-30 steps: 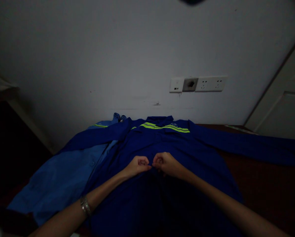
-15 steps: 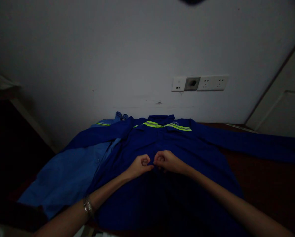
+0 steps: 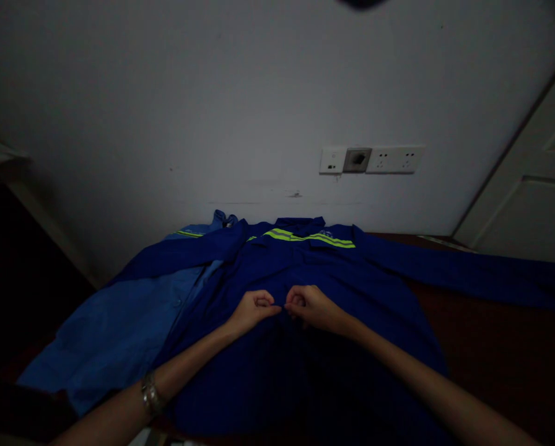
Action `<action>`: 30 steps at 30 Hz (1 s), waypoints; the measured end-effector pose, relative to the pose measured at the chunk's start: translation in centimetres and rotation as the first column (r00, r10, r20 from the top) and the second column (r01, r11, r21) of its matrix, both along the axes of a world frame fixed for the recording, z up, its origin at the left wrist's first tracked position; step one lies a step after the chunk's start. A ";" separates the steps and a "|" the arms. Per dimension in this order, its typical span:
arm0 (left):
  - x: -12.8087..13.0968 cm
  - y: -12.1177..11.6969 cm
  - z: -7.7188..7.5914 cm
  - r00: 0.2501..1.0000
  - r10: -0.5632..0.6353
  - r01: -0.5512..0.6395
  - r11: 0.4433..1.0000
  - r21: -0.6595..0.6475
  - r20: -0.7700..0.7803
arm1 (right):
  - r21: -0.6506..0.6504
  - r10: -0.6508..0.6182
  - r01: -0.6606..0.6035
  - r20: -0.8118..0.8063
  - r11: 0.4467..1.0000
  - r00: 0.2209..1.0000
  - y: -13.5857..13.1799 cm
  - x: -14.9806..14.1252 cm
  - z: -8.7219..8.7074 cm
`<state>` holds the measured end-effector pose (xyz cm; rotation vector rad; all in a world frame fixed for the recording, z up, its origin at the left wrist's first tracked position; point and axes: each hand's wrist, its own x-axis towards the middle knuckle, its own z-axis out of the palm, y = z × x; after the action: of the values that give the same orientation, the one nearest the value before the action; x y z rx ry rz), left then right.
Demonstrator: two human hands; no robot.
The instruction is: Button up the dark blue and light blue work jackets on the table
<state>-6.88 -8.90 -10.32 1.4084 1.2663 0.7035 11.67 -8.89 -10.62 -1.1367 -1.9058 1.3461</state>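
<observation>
A dark blue work jacket (image 3: 352, 291) with yellow-green reflective stripes lies spread flat on a dark table, collar toward the wall. My left hand (image 3: 254, 308) and my right hand (image 3: 308, 305) meet at the middle of its front. Both are closed in pinches on the jacket's front edges, knuckles almost touching. What sits between the fingertips is too dark to make out. A bracelet circles my left wrist.
A lighter blue garment (image 3: 119, 328) lies under the jacket to the left. The jacket's right sleeve (image 3: 482, 272) stretches across the brown table (image 3: 505, 347). A strip of wall sockets (image 3: 370, 160) sits on the white wall, and a white door (image 3: 533, 204) stands at the right.
Both hands stay pinched together at the jacket's front, with only slight shifts of the fingers. The view has wobbled a little.
</observation>
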 end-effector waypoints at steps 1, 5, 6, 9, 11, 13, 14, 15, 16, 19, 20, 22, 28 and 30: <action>0.0 -0.1 0.2 1.000 0.008 -0.008 1.000 -0.020 -0.005 | 0.002 0.001 -0.001 0.000 1.000 1.000 0.0 0.0 0.0; 0.0 -0.4 0.8 0.999 0.013 -0.015 0.997 -0.074 -0.034 | -0.010 0.002 -0.002 0.014 1.000 1.000 -0.1 0.0 0.2; 0.0 -0.4 0.8 0.999 0.010 -0.013 0.997 -0.080 -0.037 | -0.007 0.003 -0.003 0.015 1.000 1.000 -0.2 0.0 0.3; 0.0 -0.2 0.5 0.999 -0.002 0.000 0.996 -0.088 -0.032 | -0.008 -0.007 0.007 0.022 1.000 1.000 -0.5 0.1 0.6; 0.0 -0.1 0.3 1.000 -0.011 0.009 0.997 -0.081 -0.023 | -0.005 -0.014 0.014 0.019 1.000 1.000 -0.7 0.2 0.7; 0.1 -0.1 0.3 1.000 -0.015 0.013 0.997 -0.078 -0.022 | 0.018 -0.013 0.013 0.007 1.000 1.000 -0.8 0.3 0.6; 0.1 -0.2 0.4 1.000 -0.017 0.015 0.997 -0.077 -0.025 | 0.033 -0.015 0.015 0.002 0.999 1.000 -0.9 0.3 0.6; 0.2 -0.2 0.5 0.999 -0.018 0.015 0.997 -0.074 -0.032 | 0.046 -0.021 0.020 0.004 0.999 1.000 -1.0 0.4 0.5; 0.3 -0.3 0.7 0.999 -0.018 0.015 0.997 -0.072 -0.039 | 0.059 -0.028 0.027 0.011 0.998 1.000 -1.0 0.4 0.3; 0.6 -0.4 1.1 0.998 -0.025 0.022 0.998 -0.063 -0.051 | 0.097 -0.050 0.047 0.029 0.994 0.998 -1.0 0.6 0.0; 0.6 -0.3 1.1 0.998 -0.030 0.027 0.998 -0.061 -0.052 | 0.104 -0.056 0.052 0.031 0.993 0.998 -1.0 0.7 -0.1; 0.7 -0.3 1.0 0.998 -0.037 0.035 0.998 -0.057 -0.045 | 0.121 -0.070 0.066 0.029 0.990 0.997 -1.1 0.8 -0.2; 1.1 -0.2 0.4 1.000 -0.021 0.020 0.997 -0.073 -0.006 | 0.240 -0.121 0.101 0.068 0.965 0.990 -1.2 0.8 0.2; 1.3 -0.3 0.5 1.000 -0.016 0.017 0.997 -0.073 0.004 | 0.255 -0.135 0.113 0.072 0.960 0.988 -1.3 0.8 0.3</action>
<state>-5.62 -9.20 -9.85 1.3563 1.2637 0.6425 12.46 -10.18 -10.31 -1.1818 -1.9663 0.9699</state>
